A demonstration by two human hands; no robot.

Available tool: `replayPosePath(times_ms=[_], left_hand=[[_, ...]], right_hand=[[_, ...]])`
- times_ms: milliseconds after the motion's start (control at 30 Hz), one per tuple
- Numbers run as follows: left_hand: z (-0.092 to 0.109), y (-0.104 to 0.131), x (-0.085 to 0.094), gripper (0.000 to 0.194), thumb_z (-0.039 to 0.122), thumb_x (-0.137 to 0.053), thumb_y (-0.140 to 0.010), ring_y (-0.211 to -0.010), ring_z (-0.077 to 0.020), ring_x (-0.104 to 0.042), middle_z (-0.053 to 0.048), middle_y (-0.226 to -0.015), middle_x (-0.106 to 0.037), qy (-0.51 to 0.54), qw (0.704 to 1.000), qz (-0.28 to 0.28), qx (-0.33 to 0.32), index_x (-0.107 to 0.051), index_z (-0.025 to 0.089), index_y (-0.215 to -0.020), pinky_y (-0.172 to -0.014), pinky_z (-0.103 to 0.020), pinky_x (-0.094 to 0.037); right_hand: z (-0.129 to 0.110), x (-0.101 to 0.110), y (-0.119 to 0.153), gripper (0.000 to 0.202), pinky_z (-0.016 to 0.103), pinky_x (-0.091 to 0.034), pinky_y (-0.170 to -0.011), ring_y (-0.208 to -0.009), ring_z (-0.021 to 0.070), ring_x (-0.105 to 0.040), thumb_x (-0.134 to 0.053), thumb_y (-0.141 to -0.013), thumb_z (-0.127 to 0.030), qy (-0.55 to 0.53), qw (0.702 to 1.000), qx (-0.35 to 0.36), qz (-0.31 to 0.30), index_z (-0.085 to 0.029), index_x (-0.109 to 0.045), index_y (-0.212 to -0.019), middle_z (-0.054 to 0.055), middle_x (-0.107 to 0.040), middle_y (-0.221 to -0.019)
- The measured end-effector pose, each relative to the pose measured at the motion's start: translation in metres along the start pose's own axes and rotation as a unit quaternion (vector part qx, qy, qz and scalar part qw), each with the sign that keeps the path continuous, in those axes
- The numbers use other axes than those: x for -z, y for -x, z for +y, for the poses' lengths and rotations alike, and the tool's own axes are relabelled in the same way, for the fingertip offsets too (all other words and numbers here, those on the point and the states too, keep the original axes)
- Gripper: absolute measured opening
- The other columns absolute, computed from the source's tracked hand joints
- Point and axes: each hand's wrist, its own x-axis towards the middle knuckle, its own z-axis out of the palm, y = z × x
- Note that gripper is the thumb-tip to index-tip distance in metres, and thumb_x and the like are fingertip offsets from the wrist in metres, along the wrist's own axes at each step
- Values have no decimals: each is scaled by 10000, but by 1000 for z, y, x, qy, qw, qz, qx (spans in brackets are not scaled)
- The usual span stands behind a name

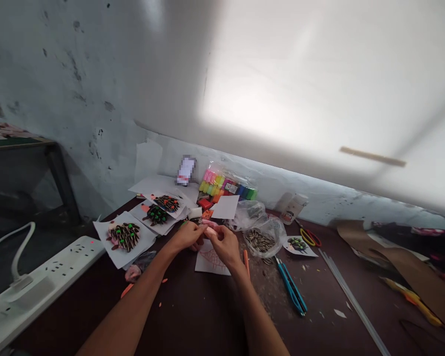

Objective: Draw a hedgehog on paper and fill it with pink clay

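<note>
My left hand point(188, 234) and my right hand point(224, 243) meet over the middle of the table, fingers closed on a small piece of pink modelling clay point(209, 224). Part of the clay is hidden by the fingers. Just below them lies a white paper point(212, 262) with a red scale-patterned drawing. An orange stick-like thing point(246, 262) lies beside my right wrist. To the left, sheets carry figures covered in striped seeds, one a seed picture with green dots point(125, 236). A clear plastic bag point(261, 240) of striped seeds sits to the right.
A pack of coloured clay point(226, 185) and a phone point(186, 170) stand at the back. Blue-handled tweezers point(291, 287), scissors point(309, 236), a cup point(293, 207) and translucent sticks point(352, 296) are on the right. A white power strip point(55, 282) lies left.
</note>
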Motion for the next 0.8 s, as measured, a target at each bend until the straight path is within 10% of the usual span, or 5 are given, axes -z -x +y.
replayPosePath(times_ms=[467, 700, 800], left_hand=[[-4, -4, -14, 546, 462, -799, -615, -861, -214, -669, -80, -945, -689, 178, 969, 110, -131, -627, 133, -1015, -737, -329, -569], [7, 7, -5, 385, 364, -683, -684, -696, -140, -625, -41, -869, -679, 240, 967, -4, -82, -657, 161, -1010, -592, -240, -515], [9, 10, -5, 377, 389, -673, -689, -630, -115, -578, -21, -817, -655, 205, 975, -22, -81, -664, 159, -988, -514, -199, -428]], right_hand=[[12, -13, -4, 278, 320, -513, -805, -847, 200, -663, -563, -849, -336, -189, 979, 75, -14, -191, -694, -1047, 74, -736, -975], [19, -7, -12, 369, 292, -518, -670, -768, 201, -652, -592, -800, -468, -300, 950, -55, 64, -176, -688, -1003, 68, -718, -885], [18, 0, -14, 458, 279, -503, -604, -711, 189, -634, -590, -785, -545, -344, 936, -66, 7, -178, -698, -1036, 64, -703, -862]])
